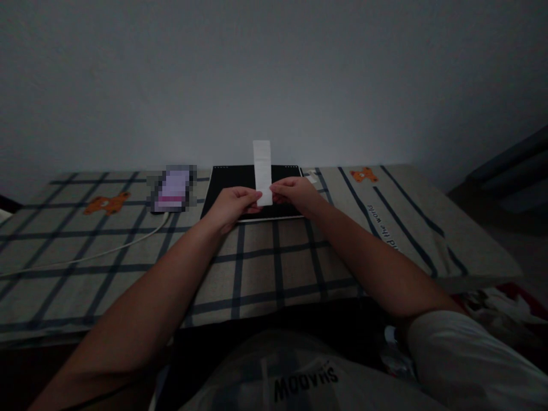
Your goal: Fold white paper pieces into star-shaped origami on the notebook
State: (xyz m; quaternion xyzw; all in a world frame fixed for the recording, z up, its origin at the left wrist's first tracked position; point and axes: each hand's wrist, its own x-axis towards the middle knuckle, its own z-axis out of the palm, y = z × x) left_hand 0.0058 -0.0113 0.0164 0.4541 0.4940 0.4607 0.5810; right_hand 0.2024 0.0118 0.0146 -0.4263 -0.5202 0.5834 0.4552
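Pinching a white paper strip [262, 171] upright, both hands (left hand [233, 206], right hand [295, 194]) hover over the black flat tablet [226, 185] at the checked bedcover's [278, 268] far edge; nothing applied yet.

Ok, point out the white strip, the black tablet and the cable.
white strip [262, 162], head view, upper half above the hands.
black tablet [233, 178], head view, bare left part of its dark face.
cable [107, 251], head view, mid-run on the cloth.

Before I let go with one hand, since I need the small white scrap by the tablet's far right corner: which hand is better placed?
Right hand, probably: it is nearer that scrap; the left hand can keep pinching the white strip.
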